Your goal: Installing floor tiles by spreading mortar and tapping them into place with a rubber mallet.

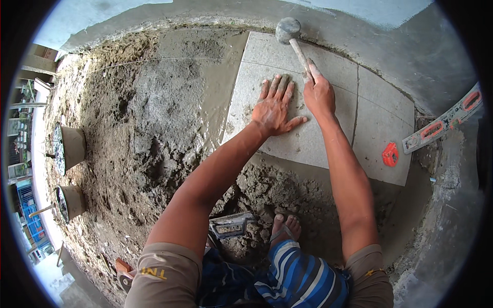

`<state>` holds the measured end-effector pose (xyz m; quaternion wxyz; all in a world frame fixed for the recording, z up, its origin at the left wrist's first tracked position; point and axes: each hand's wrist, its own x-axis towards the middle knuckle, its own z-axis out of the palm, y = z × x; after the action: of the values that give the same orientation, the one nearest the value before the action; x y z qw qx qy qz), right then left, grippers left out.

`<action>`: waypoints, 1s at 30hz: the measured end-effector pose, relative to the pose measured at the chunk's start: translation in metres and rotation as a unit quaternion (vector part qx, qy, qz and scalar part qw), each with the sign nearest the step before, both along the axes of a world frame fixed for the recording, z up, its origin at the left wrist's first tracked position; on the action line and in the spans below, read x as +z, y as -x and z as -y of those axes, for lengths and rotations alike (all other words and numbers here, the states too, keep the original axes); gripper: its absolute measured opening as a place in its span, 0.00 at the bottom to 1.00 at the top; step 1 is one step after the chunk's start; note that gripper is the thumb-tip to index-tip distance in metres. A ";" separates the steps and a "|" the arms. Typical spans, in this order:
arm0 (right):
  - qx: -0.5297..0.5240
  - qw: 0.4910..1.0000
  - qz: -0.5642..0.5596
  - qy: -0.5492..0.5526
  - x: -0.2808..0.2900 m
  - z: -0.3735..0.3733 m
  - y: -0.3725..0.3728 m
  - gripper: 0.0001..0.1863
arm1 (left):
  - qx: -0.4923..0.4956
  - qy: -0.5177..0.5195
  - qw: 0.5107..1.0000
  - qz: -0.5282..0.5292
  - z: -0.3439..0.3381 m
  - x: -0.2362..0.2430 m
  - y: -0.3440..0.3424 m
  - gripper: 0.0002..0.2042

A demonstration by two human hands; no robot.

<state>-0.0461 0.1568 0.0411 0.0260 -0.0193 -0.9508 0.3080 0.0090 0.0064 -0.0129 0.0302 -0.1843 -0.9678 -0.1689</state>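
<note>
My left hand (275,108) lies flat, fingers spread, on a pale grey floor tile (241,123), beside a smear of wet mortar. My right hand (319,92) grips the wooden handle of a rubber mallet (288,31), whose round grey head is at the tile's far edge, near the wall. A second tile (385,120) lies to the right, with an orange tape measure (390,154) on it. A long level (441,123) with orange vials reaches in at the far right. A straight line crosses the tiles near their far side.
A wall (385,36) bounds the work at the top. Rough wet mortar (164,138) covers the ground to the left, with two buckets (72,146) on it and a string across it. A metal tool (231,226) lies by my foot. A trowel (126,277) is at the lower left.
</note>
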 end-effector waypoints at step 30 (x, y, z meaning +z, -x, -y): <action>-0.018 0.980 -0.143 0.138 0.002 -0.059 -0.058 0.28 | 0.027 0.010 1.000 0.007 -0.024 -0.003 0.005 0.62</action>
<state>0.0121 0.2158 0.0429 0.1649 0.0043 -0.8852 0.4350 0.0037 0.0308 -0.0163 0.0261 -0.1569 -0.9743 -0.1598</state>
